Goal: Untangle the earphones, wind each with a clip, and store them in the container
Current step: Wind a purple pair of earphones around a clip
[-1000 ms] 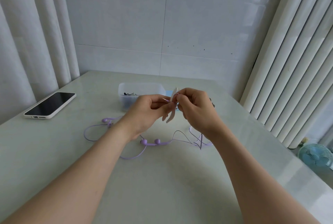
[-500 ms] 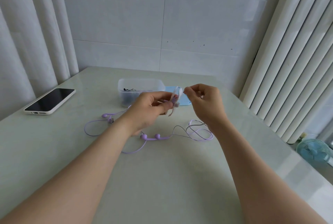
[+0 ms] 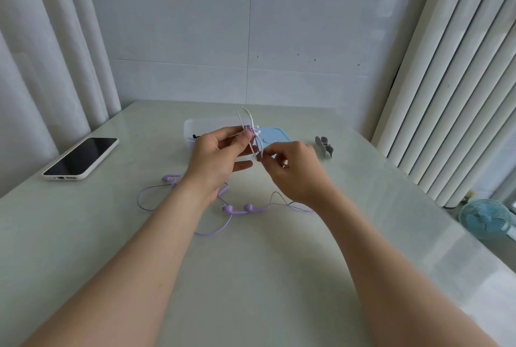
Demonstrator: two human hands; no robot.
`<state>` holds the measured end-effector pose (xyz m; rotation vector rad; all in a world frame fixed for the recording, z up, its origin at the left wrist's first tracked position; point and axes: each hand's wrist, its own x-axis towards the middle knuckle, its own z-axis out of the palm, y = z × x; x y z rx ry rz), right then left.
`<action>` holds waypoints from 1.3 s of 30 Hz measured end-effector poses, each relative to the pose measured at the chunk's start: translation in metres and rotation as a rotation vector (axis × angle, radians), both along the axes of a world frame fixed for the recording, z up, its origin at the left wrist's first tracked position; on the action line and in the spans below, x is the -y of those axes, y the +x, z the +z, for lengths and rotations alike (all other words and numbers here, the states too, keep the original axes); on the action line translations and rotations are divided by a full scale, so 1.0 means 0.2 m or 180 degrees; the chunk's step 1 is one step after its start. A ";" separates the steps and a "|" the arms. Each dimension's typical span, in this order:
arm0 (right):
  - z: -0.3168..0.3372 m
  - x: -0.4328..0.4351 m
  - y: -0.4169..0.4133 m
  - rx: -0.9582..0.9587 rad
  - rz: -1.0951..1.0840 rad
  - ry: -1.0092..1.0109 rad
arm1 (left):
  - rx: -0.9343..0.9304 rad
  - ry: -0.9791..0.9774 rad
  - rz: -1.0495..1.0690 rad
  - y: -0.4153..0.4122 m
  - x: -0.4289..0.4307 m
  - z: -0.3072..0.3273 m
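While left fingers (image 3: 243, 140) grip one clip (image 3: 251, 118), right fingers (image 3: 268, 154) pinch one cord (image 3: 249, 132) above two earbuds (image 3: 238, 208).

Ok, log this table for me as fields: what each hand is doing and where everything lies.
left hand: holds white clip, purple cord wound round its middle
right hand: pinches a strand of cord just below the clip
earphones: purple, buds and loose cord on table
container: open, behind the hands, something dark inside
lid: blue, flat, right of container
spare clips: grey, right of lid
phone: far left, screen up
fan: on floor, right
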<state>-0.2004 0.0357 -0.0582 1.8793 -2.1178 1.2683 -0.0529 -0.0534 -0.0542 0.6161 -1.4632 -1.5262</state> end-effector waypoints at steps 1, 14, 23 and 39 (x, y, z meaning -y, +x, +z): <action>0.01 -0.01 0.01 -0.0053 0.0109 0.0071 | 0.0050 -0.0002 0.0073 0.01 0.00 0.00; 0.13 -0.05 0.00 0.0934 -0.0386 -0.0758 | 0.1352 -0.1023 -0.0508 0.02 0.04 -0.08; 0.07 -0.03 -0.16 0.0949 -0.1268 -0.0415 | 0.0861 -0.0961 -0.0852 0.00 -0.03 -0.02; 0.14 -0.09 0.04 0.1751 0.0513 -0.0099 | 0.0527 -0.0581 0.0238 0.02 0.01 0.00</action>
